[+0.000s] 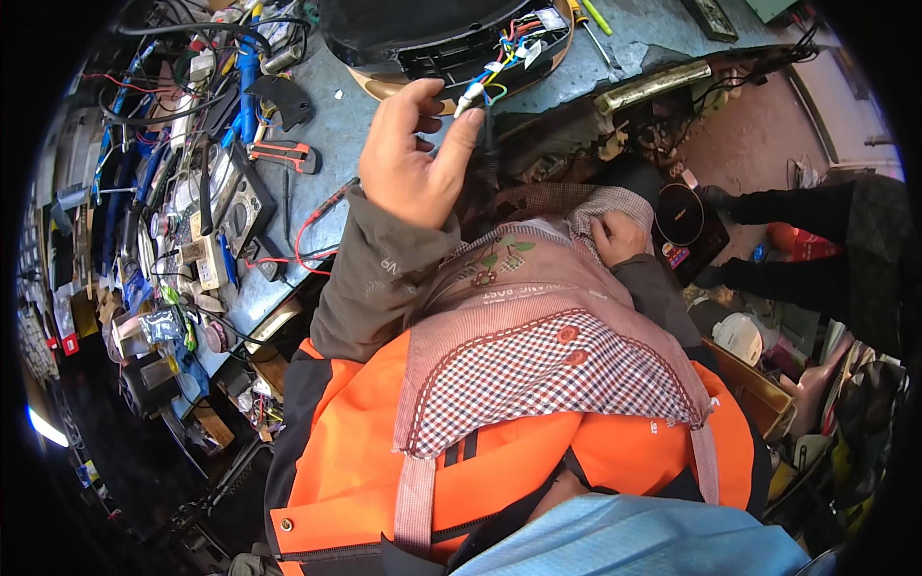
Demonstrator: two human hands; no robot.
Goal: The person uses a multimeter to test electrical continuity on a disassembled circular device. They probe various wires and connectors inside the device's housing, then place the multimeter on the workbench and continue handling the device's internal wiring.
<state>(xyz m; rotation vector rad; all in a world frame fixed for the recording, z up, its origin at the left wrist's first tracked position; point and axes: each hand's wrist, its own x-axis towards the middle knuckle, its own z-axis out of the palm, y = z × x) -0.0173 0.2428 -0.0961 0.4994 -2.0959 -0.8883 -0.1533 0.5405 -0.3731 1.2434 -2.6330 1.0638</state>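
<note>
My left hand [411, 158] is raised at the table's near edge, thumb and forefinger apart and the other fingers loosely bent. A small white wire connector [469, 98] is right at its thumb tip; whether they touch, I cannot tell. Blue, yellow and green wires [492, 75] run from this connector into the exposed side of a round black appliance [423, 38] with a copper-coloured rim. Down on my lap, my right hand [619, 237] rests with curled fingers on the pink checked apron [538, 288]; anything inside them is hidden.
A multimeter [245, 206], a red-and-black utility knife [285, 156] and tangled cables crowd the table's left side. A screwdriver [597, 36] lies beyond the appliance. At the right, a person's dark-clad legs [792, 206] stand near a black hotplate [680, 216].
</note>
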